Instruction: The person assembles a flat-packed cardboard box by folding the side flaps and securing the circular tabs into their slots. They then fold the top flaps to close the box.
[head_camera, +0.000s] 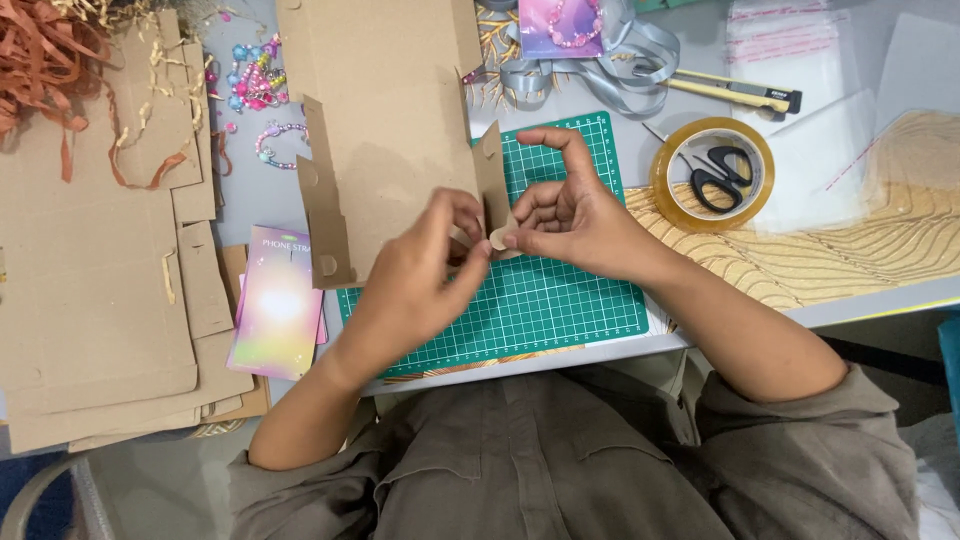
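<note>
A brown die-cut cardboard box blank (390, 120) lies partly folded over a green cutting mat (560, 300). My left hand (425, 275) pinches the blank's lower right corner tab from the left. My right hand (570, 210) grips the upright side flap (490, 175) from the right, fingertips meeting the left hand's at a small rounded tab. The blank's left side flap (322, 215) stands folded up.
Flat cardboard blanks (100, 300) are stacked at left with orange paper shreds (40, 60). Pink-purple cards (278, 300), bead bracelets (255, 85), grey ribbon (620, 60), a tape roll (712, 175) ringing black scissors, a utility knife (740, 92) and clear bags (790, 50) surround the mat.
</note>
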